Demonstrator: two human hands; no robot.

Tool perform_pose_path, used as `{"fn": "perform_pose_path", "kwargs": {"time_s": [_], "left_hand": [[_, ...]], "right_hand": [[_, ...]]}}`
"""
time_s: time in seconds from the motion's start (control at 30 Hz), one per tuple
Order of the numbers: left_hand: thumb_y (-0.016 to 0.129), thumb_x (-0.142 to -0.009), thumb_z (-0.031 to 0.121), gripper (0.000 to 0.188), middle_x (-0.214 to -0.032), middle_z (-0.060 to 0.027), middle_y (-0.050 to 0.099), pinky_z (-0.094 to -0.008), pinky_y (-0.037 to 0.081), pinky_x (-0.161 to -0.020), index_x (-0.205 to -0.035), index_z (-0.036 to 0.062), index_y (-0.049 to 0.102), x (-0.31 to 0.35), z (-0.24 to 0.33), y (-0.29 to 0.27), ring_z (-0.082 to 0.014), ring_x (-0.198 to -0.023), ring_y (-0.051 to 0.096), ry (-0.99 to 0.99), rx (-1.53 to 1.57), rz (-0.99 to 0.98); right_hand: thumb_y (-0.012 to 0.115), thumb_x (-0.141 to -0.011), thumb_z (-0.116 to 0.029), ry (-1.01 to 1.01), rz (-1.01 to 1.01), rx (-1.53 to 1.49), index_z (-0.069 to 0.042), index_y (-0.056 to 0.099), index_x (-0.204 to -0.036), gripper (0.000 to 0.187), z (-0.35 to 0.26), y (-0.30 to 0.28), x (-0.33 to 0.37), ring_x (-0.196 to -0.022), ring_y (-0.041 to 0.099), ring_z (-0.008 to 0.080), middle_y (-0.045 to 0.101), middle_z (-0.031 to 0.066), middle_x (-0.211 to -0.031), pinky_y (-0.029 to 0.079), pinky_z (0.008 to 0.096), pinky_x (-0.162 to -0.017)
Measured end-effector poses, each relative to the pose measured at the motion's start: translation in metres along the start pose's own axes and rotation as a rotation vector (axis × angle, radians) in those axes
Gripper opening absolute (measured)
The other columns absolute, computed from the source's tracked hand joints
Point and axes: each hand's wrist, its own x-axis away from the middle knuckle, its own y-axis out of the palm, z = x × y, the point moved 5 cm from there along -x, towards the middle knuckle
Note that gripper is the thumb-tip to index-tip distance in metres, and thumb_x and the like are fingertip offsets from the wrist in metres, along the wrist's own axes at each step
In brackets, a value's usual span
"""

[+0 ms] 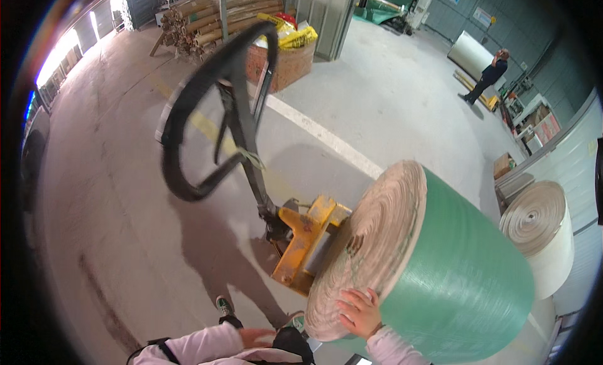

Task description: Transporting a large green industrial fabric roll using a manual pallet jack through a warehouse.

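In the head view, my right hand (361, 311) rests on the flat brown end (383, 220) of a big green-wrapped roll (465, 264), fingers spread and a bit bent. My left hand (256, 337) is low in front of me, too blurry to tell how its fingers are. The roll lies on its side, just beside the yellow part of a pallet jack (304, 239) with a black loop handle (176, 136). Far off, the wall (534, 35) has a small sign (483, 17); its writing is too tiny to read.
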Motion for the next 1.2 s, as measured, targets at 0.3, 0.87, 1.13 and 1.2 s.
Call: {"fn": "perform_pose_path", "kwargs": {"time_s": [0.3,0.87,1.13,1.2], "left_hand": [[0.055,-0.071,0.012,0.025,-0.105,-0.0095,0.054,-0.0456,0.03,-0.092,-0.096,0.0099,0.057,0.139,0.015,-0.217,-0.0241,-0.101,0.049,0.432,-0.755,0.74],[0.062,-0.067,0.019,0.024,-0.103,0.0043,0.055,-0.0525,0.012,-0.099,-0.089,0.0289,0.062,0.225,0.137,-0.53,-0.0171,-0.106,0.04,1.131,-1.032,1.306],[0.064,-0.059,0.026,0.047,-0.116,0.0006,0.049,-0.0531,0.019,-0.096,-0.105,0.0228,0.055,0.179,0.248,-0.643,-0.0166,-0.114,0.037,1.402,-1.186,0.897],[0.066,-0.059,0.028,0.055,-0.12,-0.0007,0.045,-0.055,0.021,-0.094,-0.111,0.0204,0.05,0.166,0.258,-0.669,-0.0191,-0.114,0.038,1.396,-1.307,0.542]], "right_hand": [[0.051,-0.077,-0.018,0.112,0.775,-0.629,0.004,0.038,-0.12,0.05,-0.136,-0.172,-0.224,-0.12,0.03,0.0327,0.03,0.0216,-0.129,0.022,0.0394,-0.099],[0.054,-0.075,-0.021,0.594,0.561,-0.009,0.001,0.043,-0.118,0.049,-0.234,-0.191,-0.364,-0.116,0.034,0.0351,0.043,0.0183,-0.12,0.023,0.0386,-0.098],[0.061,-0.068,-0.016,0.623,0.507,-0.152,0.001,0.044,-0.116,0.054,-0.301,-0.131,-0.452,-0.107,0.046,0.0321,0.048,0.0201,-0.114,0.034,0.0355,-0.089],[0.063,-0.066,-0.015,0.857,0.502,-0.414,0.0,0.046,-0.114,0.053,-0.341,-0.099,-0.488,-0.11,0.043,0.0343,0.043,0.021,-0.119,0.033,0.0375,-0.09]]}}
